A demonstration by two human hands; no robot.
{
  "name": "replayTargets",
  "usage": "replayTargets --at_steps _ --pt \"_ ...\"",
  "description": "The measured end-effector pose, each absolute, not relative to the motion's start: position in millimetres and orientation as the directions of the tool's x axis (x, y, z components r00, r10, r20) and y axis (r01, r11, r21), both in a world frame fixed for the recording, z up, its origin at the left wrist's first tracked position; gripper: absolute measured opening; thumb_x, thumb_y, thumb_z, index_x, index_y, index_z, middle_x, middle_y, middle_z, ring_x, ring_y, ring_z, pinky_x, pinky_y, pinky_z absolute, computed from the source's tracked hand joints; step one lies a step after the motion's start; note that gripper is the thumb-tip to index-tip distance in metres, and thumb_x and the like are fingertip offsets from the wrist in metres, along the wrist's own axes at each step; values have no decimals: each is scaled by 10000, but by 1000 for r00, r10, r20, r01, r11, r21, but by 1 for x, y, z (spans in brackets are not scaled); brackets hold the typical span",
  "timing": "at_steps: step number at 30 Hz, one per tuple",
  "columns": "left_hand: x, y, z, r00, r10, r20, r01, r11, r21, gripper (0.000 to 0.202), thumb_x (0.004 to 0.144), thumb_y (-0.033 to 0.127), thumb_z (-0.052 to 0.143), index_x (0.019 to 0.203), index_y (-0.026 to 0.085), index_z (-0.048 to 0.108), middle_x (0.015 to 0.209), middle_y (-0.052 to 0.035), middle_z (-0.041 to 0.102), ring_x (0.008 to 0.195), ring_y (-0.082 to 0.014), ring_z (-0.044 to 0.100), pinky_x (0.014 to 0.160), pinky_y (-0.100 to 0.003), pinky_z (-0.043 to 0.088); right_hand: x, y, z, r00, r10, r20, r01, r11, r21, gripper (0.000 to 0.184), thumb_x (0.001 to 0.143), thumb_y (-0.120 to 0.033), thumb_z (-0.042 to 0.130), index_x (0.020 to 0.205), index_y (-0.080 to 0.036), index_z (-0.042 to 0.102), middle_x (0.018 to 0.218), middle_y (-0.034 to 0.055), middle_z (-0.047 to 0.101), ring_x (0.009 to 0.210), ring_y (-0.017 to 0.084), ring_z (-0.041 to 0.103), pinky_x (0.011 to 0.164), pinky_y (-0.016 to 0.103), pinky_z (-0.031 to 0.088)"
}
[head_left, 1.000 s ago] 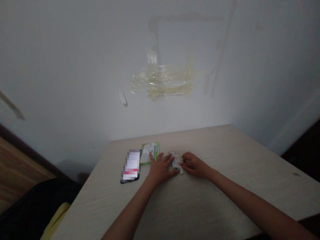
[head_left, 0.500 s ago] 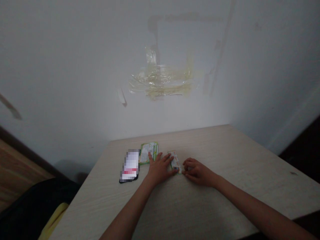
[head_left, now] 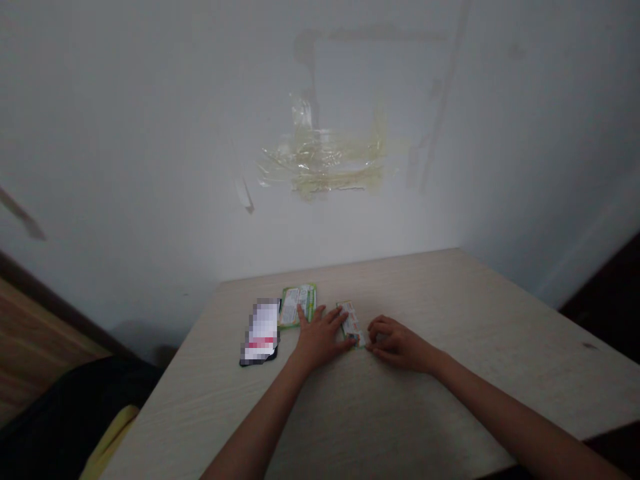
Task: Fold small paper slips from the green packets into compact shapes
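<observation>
My left hand [head_left: 320, 341] lies spread on the table. Its thumb and some fingertips rest on a small printed card [head_left: 352, 327], white with green and orange edging. The index and thumb of my right hand [head_left: 395, 343] come together in a pinch beside the card's near right corner. Whatever lies between those fingertips is too small to make out. Left of the card, a larger green and white printed packet or booklet [head_left: 295, 308] lies flat, with a left fingertip over its near right part.
A phone [head_left: 261, 330] with a blurred screen lies left of the green packet. The pale wooden table [head_left: 430, 287] meets a white wall [head_left: 165, 133] bearing peeling clear tape [head_left: 325, 157]. Dark and yellow cloth [head_left: 113, 437] is at the lower left, beyond the table edge.
My right hand has shifted very slightly to the right, away from the card's corner. The left hand keeps its place on the card.
</observation>
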State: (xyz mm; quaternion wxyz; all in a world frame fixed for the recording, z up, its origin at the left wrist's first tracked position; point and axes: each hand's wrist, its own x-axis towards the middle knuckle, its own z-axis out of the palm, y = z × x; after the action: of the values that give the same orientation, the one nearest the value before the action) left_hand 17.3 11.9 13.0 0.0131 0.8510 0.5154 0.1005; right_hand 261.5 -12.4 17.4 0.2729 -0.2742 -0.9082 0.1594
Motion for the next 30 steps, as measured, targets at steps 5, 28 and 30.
replayTargets --at_steps 5,28,30 --pt "17 12 11 452 875 174 867 -476 144 662 806 773 322 1371 441 421 1472 37 439 1357 -373 316 1000 -778 -146 263 -13 20 -702 584 408 401 797 -453 250 921 -273 539 759 -208 718 912 74 624 985 197 544 879 371 458" --pt "18 8 7 456 857 239 869 -487 86 626 850 717 318 1395 418 394 1466 16 449 1391 -351 273 1033 -751 -137 269 3 -3 -560 757 338 503 634 -587 218 893 -407 585 953 -279 751 1126 82 571 1078 202 528 971 374 428" --pt "18 7 8 454 860 234 871 -484 87 627 850 715 324 1395 413 399 1467 12 447 1392 -352 269 1035 -745 -142 268 2 -1 -567 749 343 508 646 -570 207 887 -400 596 946 -278 752 1139 85 570 1091 209 523 979 384 424"
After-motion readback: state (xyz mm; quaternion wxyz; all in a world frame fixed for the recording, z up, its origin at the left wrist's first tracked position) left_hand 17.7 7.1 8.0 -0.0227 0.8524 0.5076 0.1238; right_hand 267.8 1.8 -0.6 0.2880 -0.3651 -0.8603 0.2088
